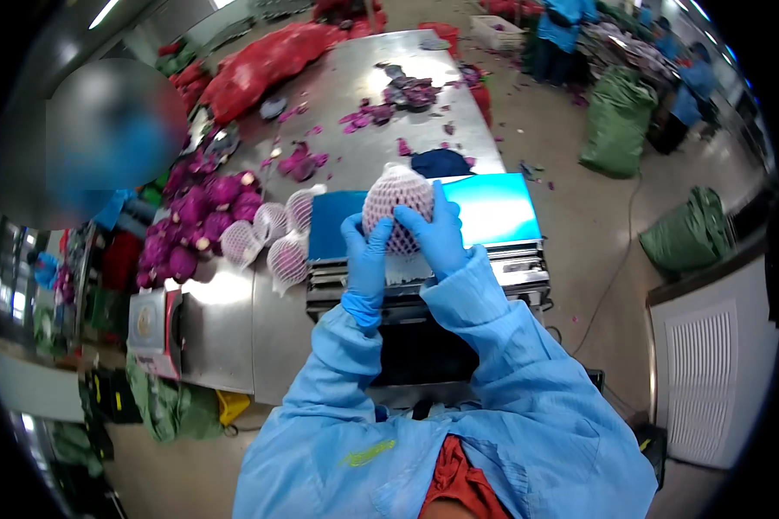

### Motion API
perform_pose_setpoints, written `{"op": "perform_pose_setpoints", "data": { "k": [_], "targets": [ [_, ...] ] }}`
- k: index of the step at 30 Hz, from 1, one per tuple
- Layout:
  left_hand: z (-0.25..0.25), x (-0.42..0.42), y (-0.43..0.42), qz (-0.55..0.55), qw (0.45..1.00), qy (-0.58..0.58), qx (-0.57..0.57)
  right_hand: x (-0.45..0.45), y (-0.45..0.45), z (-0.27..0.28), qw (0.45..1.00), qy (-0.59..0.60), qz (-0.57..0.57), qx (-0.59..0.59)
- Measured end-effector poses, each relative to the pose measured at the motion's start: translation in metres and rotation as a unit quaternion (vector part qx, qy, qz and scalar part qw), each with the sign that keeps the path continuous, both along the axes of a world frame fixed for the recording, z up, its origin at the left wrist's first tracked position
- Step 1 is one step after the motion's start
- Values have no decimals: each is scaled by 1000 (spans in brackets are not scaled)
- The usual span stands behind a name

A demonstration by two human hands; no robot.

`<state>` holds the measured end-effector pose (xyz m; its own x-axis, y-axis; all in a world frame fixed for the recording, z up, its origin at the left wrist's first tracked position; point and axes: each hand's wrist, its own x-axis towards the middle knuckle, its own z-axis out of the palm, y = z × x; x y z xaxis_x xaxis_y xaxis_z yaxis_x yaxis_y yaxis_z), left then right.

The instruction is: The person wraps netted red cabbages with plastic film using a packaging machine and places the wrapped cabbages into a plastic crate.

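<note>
Both my hands wear blue gloves and grip a round purple cabbage [397, 203] in a white foam net. My left hand [367, 264] is on its lower left side, with the thumb against the net. My right hand [437, 232] holds the right side, thumb on the front and fingers partly hidden behind. The cabbage is above a metal machine [428, 290] with a shiny blue top [498, 208]. To the left, several netted cabbages [287, 259] rest on the metal table [221, 350].
Bare purple cabbages [203, 212] are piled at the table's left. Loose leaves [407, 93] and a dark blue cloth [441, 163] lie farther back. A blurred person [117, 130] stands at left. Red sacks [264, 69] line the table; green sacks [619, 121] stand on the floor at right.
</note>
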<state>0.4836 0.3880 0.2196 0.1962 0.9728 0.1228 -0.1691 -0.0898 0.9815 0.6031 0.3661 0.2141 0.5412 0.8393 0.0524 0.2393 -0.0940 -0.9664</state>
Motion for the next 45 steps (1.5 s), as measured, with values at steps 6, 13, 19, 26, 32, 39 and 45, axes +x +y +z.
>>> {"op": "perform_pose_setpoints", "data": {
  "k": [6,13,19,26,32,39,45],
  "targets": [
    [-62,25,61,-57,983,144,-101,48,10,-8,992,-2,13,-128],
    [-76,25,76,-78,941,325,-59,78,37,-73,982,134,57,-118],
    [-89,15,89,-134,939,316,-25,88,49,-120,966,190,169,52],
    [-66,13,84,-261,936,159,-173,72,22,-61,986,-46,68,-142],
    [-53,16,68,-188,969,139,-75,53,21,-45,980,-3,33,-196],
    [-59,-1,72,-207,951,210,-96,50,30,-67,990,-3,24,-136],
    [-38,-17,45,-197,956,205,-75,85,15,-118,991,92,93,-22]
  ]
}}
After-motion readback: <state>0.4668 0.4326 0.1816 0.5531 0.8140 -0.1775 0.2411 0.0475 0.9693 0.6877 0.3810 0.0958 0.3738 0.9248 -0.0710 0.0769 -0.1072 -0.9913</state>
